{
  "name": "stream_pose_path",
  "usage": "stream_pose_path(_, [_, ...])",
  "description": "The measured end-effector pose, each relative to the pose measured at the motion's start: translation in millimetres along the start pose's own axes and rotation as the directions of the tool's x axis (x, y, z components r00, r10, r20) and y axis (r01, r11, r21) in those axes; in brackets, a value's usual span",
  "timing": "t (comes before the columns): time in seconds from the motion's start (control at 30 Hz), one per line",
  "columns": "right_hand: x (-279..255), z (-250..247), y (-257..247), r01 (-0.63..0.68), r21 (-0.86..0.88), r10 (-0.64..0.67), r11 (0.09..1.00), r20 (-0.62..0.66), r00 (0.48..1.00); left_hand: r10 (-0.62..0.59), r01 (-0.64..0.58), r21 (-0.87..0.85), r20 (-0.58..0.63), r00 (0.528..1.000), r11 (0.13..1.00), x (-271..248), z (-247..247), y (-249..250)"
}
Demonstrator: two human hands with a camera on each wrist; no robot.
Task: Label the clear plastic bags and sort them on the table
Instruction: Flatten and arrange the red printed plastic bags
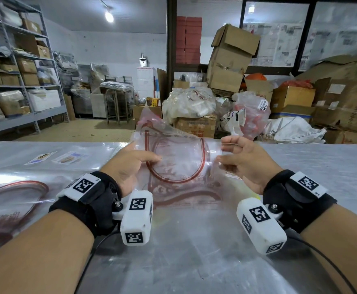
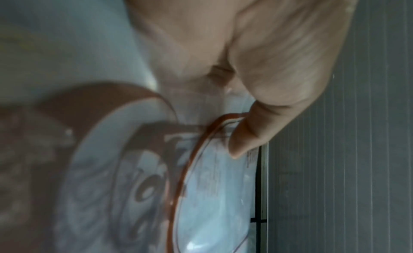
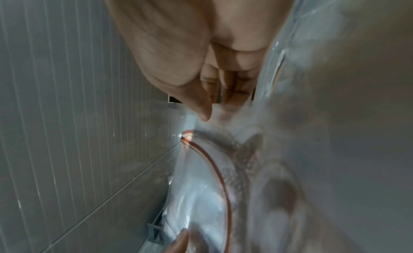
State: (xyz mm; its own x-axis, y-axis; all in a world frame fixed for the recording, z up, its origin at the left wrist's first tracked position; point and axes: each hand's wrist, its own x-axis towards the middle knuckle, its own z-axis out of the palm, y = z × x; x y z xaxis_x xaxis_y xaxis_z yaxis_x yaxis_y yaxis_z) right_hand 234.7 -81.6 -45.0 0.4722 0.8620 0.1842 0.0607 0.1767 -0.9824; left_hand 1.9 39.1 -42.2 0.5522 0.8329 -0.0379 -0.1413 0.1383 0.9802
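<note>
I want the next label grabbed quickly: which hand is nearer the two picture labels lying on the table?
Left. The left hand is just right of the picture labels; the right hand is farther right, across the held bag.

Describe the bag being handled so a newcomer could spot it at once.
Start at the shiny table and look to the middle, between both wrists. The clear bag with a red printed ring is held up by the left hand and right hand. The other bag, at left, lies flat and untouched.
</note>
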Motion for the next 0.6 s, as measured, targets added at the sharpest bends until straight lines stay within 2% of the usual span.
stream_pose_path(0.1, [-0.1,0.8,-1.5,0.048,0.1,-0.044,0.994,-0.035,0.998,-0.012,0.013,0.025,-0.031,0.999,1.0,0.4,0.8,-1.6])
stream_pose_path(0.2, [-2.2,2.9,-5.7,-0.096,0.119,0.093,0.988,0.028,0.995,0.008,-0.007,0.006,-0.067,0.998,1.0,-0.8,2.5,-1.0])
stream_pose_path(0.3, [-2.6,5.2,-5.3,-0.199,0.02,0.197,0.98,0.083,0.977,0.035,-0.04,-0.046,-0.099,0.994,0.998,1.8,3.5,-1.7])
stream_pose_path(0.43, [-5.0,7.5,-3.6,-0.134,-0.034,0.137,0.99,0.107,0.985,-0.005,0.0,-0.063,-0.084,0.996,0.998,-0.9,4.7,-1.3])
stream_pose_path(0.5, [-4.5,6.1,-2.2,-0.112,-0.002,0.111,0.994,0.078,0.991,-0.046,0.046,0.007,-0.008,0.999,0.999,-5.4,7.3,0.4])
stream_pose_path(0.6, [-1.9,6.9,-1.5,-0.112,0.0,0.112,0.994,0.034,0.993,0.001,0.002,0.074,-0.038,0.999,0.997,-4.7,9.5,-0.2])
